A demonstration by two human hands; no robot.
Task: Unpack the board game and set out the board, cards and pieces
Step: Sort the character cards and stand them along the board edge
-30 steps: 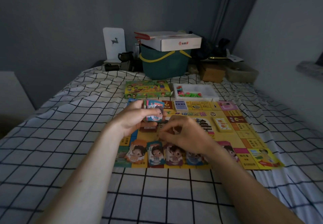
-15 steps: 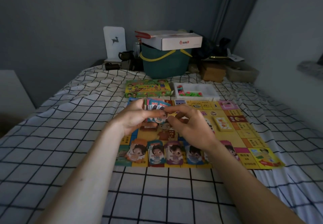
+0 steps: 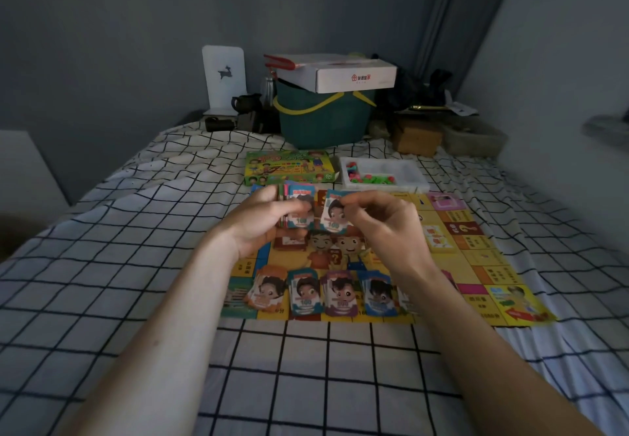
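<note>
The right hand (image 3: pixel 384 228) pinches a single card (image 3: pixel 333 214) between thumb and fingertips, holding it upright above the far half of the game board (image 3: pixel 476 265); the card shows a cartoon face and the number 100. Just left of it, almost touching, the left hand (image 3: pixel 262 224) grips a stack of cards (image 3: pixel 294 209), fingers curled round its far side and thumb across the front. Below the hands, along the board's near edge, four small piles of face cards (image 3: pixel 323 294) lie side by side, and a fifth may sit under the right wrist, though the arm hides it. The board lies flat on a checked bedsheet (image 3: pixel 136 265). Beyond its far edge rest the green game box (image 3: pixel 289 166) and, right of it, a white tray (image 3: pixel 384 173) holding small pink and green pieces. Further back stands a dark green basket (image 3: pixel 323 122) with a white carton (image 3: pixel 340 72) on top.
</note>
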